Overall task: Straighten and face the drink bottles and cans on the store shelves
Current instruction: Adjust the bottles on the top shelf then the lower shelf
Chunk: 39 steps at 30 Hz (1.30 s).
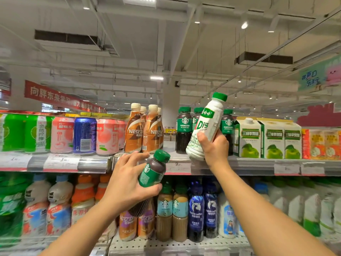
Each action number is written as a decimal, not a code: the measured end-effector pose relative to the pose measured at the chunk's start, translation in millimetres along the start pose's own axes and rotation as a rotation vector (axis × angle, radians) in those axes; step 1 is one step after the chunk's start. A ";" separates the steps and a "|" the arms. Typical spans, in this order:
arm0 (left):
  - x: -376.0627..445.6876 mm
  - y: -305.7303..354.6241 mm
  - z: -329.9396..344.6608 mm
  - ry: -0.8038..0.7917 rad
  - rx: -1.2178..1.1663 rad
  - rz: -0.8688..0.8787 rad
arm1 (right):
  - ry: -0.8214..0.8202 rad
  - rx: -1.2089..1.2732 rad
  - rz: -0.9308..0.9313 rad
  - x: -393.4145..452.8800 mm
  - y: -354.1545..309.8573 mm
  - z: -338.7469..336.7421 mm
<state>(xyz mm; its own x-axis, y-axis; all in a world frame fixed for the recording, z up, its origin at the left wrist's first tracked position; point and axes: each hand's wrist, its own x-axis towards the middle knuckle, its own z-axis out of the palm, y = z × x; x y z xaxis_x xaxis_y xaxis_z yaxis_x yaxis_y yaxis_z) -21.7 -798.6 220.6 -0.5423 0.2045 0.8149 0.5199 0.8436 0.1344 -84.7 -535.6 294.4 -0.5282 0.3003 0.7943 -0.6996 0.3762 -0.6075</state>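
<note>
Both arms up at the top shelf edge. Left hand wrapped round a dark coffee bottle with a green cap and green label, tilted right, held out in front of the price rail, clear of the shelf. Right hand gripping a white plastic milk bottle with a green cap near its base, leaning right, base just over the shelf lip. Bare strip of grey shelf open between the tan coffee bottles with cream caps and the standing row of dark green-capped bottles. Green-and-white apple juice cartons packed tight to the right. Pink and blue cans leftward. Lower shelf crowded with bottles, blurred at the sides. Above, white ceiling with ducts and lights, a red banner hanging left.
</note>
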 end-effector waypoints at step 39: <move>212.8 72.2 -56.1 0.055 0.647 -0.072 | 0.002 0.116 -0.038 2.3 11.5 -1.8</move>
<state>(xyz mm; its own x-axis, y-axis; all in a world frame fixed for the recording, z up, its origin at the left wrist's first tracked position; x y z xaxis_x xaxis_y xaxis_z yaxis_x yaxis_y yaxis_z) -62.5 -722.0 435.4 -0.5174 0.1253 0.8465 -0.0275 0.9863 -0.1628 -93.1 -528.9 289.3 -0.4999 0.2892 0.8164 -0.7699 0.2833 -0.5718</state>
